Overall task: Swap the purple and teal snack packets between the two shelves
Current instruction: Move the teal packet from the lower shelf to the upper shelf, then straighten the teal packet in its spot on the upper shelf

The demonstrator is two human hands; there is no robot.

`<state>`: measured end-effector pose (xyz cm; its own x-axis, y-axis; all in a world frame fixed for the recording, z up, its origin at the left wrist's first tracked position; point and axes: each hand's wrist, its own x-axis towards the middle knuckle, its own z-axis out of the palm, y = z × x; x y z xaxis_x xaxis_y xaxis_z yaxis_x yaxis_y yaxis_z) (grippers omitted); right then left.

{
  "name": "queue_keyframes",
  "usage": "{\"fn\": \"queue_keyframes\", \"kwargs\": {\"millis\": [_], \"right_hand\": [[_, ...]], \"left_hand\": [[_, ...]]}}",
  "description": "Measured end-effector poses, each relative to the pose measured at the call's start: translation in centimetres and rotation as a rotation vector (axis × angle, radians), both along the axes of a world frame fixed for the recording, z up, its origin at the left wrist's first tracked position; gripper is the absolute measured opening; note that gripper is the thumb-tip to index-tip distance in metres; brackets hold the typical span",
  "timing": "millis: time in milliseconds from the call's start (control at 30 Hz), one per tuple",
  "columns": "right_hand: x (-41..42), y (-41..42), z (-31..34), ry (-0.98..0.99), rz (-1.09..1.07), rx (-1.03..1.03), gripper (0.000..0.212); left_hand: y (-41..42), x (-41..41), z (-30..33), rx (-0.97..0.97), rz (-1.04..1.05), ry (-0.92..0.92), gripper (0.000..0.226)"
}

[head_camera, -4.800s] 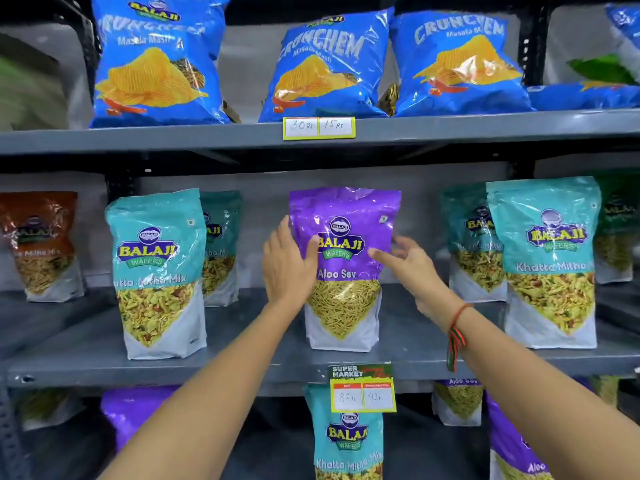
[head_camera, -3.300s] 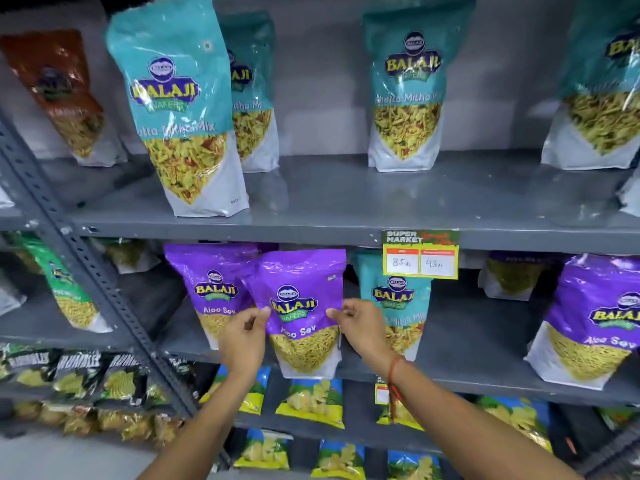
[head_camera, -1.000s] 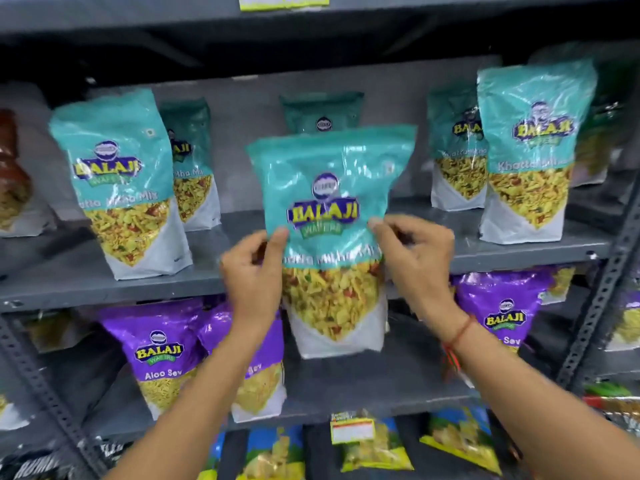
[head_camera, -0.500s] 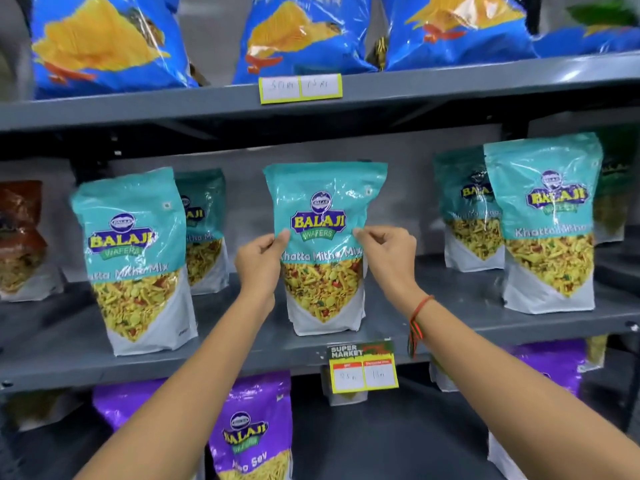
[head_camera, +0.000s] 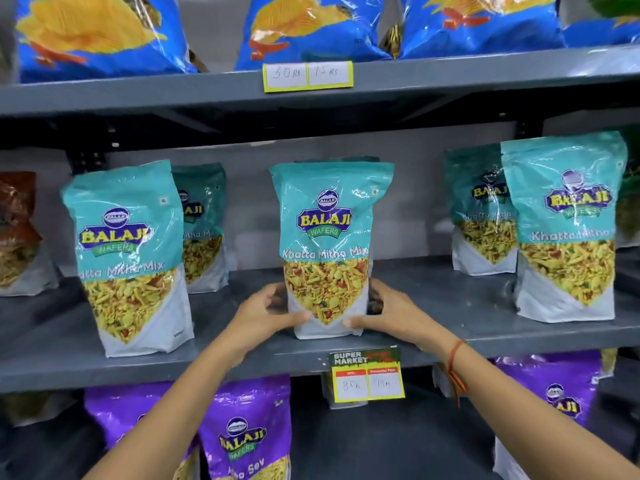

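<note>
A teal Khatta Mitha Mix packet (head_camera: 329, 237) stands upright at the centre of the grey middle shelf (head_camera: 450, 306). My left hand (head_camera: 266, 313) grips its lower left corner and my right hand (head_camera: 388, 311) its lower right corner, thumbs on the white base. Another teal packet's top edge peeks out behind it. On the lower shelf, a purple Aloo Sev packet (head_camera: 242, 434) stands in front left of centre, a second purple packet (head_camera: 128, 410) beside it, and a third purple packet (head_camera: 550, 403) at the right.
More teal packets stand on the middle shelf: one front left (head_camera: 128, 254), one behind it (head_camera: 202, 226), two at the right (head_camera: 564, 223). A brown packet (head_camera: 17, 230) is at far left. Blue chip bags (head_camera: 97, 32) fill the top shelf. A yellow price tag (head_camera: 367, 379) hangs below.
Both hands have slid down from the middle of the teal packet to its bottom corners. The packet now rests on the middle shelf. The view has shifted slightly closer.
</note>
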<state>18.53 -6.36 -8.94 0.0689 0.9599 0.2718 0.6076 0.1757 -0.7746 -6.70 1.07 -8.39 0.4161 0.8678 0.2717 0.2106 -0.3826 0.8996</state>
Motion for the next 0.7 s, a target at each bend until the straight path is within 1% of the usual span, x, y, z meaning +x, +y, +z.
{"fn": "queue_keyframes", "kwargs": {"millis": [67,167,267,333,400,633,700], "right_hand": [[-0.4,-0.2,0.0,-0.094,-0.010,0.028,0.078],[-0.4,-0.4,0.1,-0.086,0.000,0.024,0.076],[0.4,-0.6,0.2,-0.048,-0.002,0.007,0.072],[1.2,-0.6,0.4,-0.015,-0.008,-0.013,0.069],[2.2,-0.6,0.4,-0.003,-0.010,-0.033,0.070],[3.7,-0.4,0.6,0.027,-0.017,-0.071,0.074],[3.7,-0.4,0.4,0.033,-0.012,-0.075,0.074]], "left_hand": [[0.3,-0.2,-1.0,-0.004,0.007,0.061,0.067],[0.5,0.4,-1.5,0.026,0.054,0.080,0.069],[0.6,1.4,-1.6,0.062,0.086,0.118,0.077],[0.4,2.2,-1.6,0.089,0.098,0.154,0.073],[0.3,3.1,-1.4,0.107,0.102,0.172,0.070],[-0.2,4.7,-1.0,0.095,0.119,0.201,0.079],[-0.5,4.7,-0.9,0.094,0.128,0.211,0.076]]}}
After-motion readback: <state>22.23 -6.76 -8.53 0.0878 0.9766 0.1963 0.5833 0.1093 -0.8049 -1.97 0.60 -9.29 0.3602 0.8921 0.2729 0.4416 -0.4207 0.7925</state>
